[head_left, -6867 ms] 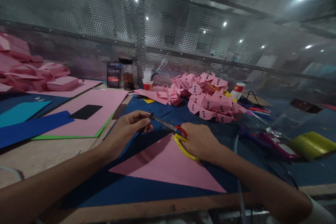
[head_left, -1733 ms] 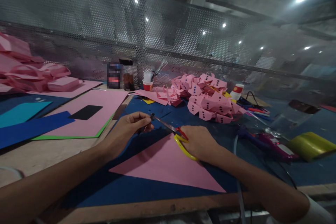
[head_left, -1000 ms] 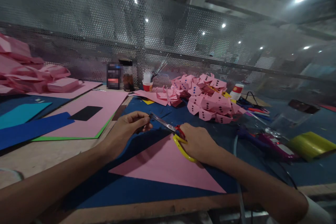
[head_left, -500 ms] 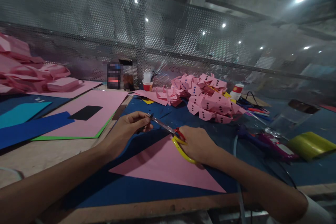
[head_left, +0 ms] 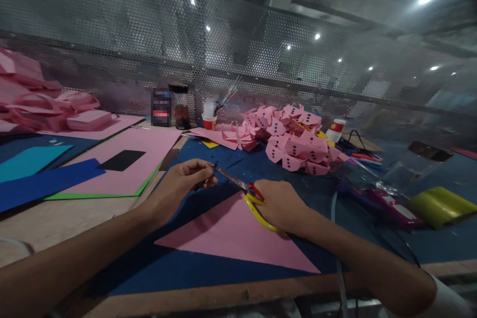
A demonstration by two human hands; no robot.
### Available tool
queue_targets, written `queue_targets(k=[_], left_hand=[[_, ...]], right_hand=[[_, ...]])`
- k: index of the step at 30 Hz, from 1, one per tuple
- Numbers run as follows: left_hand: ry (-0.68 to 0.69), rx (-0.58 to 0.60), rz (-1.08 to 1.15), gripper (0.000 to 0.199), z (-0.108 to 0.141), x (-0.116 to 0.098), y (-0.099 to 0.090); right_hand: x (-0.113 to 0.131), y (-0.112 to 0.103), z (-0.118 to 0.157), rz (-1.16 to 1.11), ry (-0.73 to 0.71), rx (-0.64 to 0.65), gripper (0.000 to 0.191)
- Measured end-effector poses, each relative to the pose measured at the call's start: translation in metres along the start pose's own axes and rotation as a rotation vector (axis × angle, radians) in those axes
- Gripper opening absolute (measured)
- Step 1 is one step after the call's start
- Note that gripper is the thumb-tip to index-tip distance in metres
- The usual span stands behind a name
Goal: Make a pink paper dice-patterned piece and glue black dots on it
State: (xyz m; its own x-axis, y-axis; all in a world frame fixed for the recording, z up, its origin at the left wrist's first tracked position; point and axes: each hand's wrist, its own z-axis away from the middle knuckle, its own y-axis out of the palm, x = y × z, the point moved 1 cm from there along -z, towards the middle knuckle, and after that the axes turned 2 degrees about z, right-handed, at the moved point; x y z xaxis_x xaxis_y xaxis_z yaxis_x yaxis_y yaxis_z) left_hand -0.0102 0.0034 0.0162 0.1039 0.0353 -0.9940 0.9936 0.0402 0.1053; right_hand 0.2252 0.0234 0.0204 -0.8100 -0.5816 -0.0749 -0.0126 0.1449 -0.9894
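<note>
My right hand [head_left: 279, 203] is wrapped round the handles of a pair of scissors [head_left: 259, 213], one loop yellow and the other red. Their metal blades point left and away, with the tips at the fingers of my left hand [head_left: 196, 174]. That hand is closed in a pinch on a small black piece of paper [head_left: 214, 165], mostly hidden by the fingers and blade tips. Below both hands a pink sheet of paper [head_left: 238, 238], its visible part triangular, lies on the blue mat [head_left: 149, 273].
Left lie pink sheets [head_left: 156, 141] with a black paper rectangle [head_left: 122, 160] and blue strips [head_left: 48, 181]. Folded pink paper pieces [head_left: 298, 144] with dark dots are heaped behind. A purple glue gun [head_left: 391, 206], yellow tape roll [head_left: 443, 206] and cable [head_left: 337, 238] are right.
The scissor blades look slightly more closed at my left fingertips. Both hands and the pink sheet stay almost where they were.
</note>
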Motion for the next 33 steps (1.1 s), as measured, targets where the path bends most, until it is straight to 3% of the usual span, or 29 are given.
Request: queue_targets(k=[33], left_hand=[[0.004, -0.017, 0.017, 0.023, -0.0001, 0.0014, -0.0023]], right_hand=[[-0.0010, -0.0017, -0.0013, 0.008, 0.082, -0.012, 0.032]])
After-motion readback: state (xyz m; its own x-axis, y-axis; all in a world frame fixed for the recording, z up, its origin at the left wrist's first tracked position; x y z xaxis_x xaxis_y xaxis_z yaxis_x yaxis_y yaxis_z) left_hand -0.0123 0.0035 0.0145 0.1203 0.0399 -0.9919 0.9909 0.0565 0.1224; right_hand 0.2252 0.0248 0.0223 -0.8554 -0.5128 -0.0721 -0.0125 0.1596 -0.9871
